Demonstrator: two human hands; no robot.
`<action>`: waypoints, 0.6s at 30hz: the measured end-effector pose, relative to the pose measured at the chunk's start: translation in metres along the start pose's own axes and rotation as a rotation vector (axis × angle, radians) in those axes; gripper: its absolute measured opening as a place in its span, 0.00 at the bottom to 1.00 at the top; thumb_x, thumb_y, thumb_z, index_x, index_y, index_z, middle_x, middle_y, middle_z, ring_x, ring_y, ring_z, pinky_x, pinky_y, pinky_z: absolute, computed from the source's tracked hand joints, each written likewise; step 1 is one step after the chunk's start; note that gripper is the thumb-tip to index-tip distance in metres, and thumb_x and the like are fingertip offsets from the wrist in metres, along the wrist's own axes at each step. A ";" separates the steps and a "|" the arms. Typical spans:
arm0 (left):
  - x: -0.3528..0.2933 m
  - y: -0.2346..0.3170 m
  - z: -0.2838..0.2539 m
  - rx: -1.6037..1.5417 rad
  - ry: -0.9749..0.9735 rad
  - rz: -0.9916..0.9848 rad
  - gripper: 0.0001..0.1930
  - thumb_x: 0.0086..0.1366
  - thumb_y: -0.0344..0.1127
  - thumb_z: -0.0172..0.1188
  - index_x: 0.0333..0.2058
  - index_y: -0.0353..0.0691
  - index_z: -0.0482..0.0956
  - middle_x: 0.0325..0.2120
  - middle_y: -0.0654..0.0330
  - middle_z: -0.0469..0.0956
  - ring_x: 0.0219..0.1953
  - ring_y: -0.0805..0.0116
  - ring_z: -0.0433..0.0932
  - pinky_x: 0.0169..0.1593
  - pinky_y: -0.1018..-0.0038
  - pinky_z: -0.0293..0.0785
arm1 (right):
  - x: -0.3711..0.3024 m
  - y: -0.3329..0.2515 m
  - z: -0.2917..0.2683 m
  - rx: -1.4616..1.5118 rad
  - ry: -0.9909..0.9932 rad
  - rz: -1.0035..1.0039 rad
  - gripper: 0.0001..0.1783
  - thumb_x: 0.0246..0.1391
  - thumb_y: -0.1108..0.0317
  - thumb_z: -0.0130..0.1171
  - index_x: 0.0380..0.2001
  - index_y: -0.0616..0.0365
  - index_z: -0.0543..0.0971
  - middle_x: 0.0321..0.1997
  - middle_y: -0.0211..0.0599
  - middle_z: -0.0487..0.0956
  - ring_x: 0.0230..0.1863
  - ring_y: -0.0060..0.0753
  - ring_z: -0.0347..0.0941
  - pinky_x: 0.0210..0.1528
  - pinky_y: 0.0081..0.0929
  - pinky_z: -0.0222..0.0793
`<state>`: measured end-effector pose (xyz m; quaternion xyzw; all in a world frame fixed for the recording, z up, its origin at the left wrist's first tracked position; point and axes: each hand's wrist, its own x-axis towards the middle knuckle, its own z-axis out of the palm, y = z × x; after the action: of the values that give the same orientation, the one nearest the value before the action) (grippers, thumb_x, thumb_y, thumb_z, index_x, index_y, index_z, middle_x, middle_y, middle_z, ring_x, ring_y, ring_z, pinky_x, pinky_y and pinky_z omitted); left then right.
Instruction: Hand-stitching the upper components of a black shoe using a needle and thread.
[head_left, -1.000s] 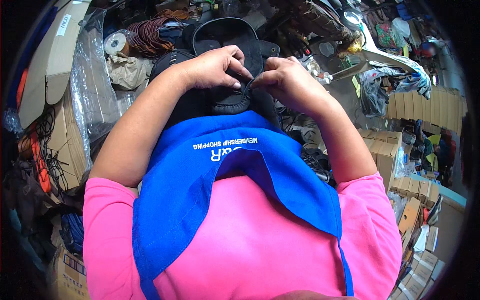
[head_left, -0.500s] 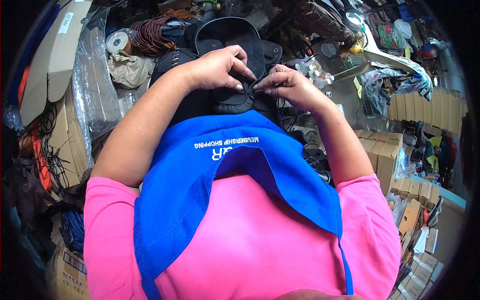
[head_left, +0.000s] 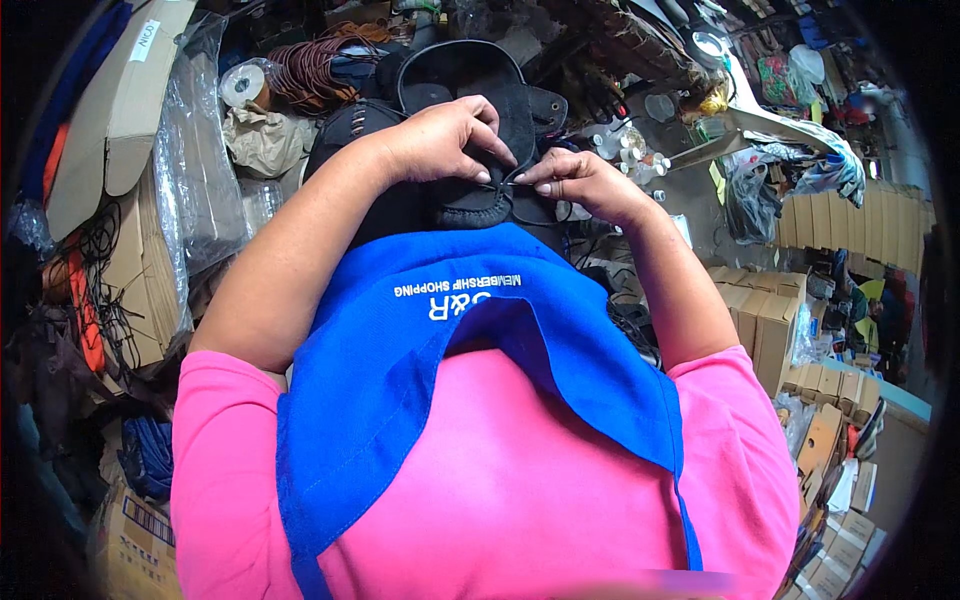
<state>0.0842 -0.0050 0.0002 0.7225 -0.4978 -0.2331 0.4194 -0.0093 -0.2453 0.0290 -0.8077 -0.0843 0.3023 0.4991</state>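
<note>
A black leather shoe upper (head_left: 472, 214) lies before me, its puckered toe seam toward my body and its rounded collar away from me. My left hand (head_left: 452, 143) is closed at its left side, thumb and fingers gripping the leather by the seam. From the right, my right hand (head_left: 583, 184) pinches at the same seam, fingertips together on what looks like a thin dark cord. The two sets of fingertips are a short gap apart. Dark material hides the cord's full run. Beyond my left forearm sits another black piece (head_left: 352, 122) with lighter stitches.
Thread spool (head_left: 243, 86), brown cord coil (head_left: 318, 72) and crumpled paper (head_left: 265, 138) lie at the far left. Small white-capped bottles (head_left: 628, 150) stand beyond my right hand. Cardboard boxes (head_left: 757, 318) are stacked at right. My blue apron (head_left: 400, 330) reaches up to the shoe.
The view has shifted slightly. My right fingertips have drawn a little to the right, away from the left ones. My left hand keeps its grip by the seam.
</note>
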 end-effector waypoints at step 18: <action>-0.005 0.009 0.004 0.039 0.084 -0.052 0.20 0.45 0.26 0.66 0.40 0.46 0.82 0.41 0.58 0.68 0.45 0.61 0.71 0.50 0.71 0.69 | 0.011 -0.008 0.035 -0.020 0.255 -0.076 0.11 0.46 0.73 0.64 0.36 0.54 0.83 0.31 0.32 0.78 0.34 0.27 0.74 0.42 0.24 0.69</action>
<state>0.0741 -0.0032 0.0050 0.7524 -0.4653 -0.2035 0.4194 -0.0195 -0.2101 0.0206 -0.8408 -0.0534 0.1772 0.5088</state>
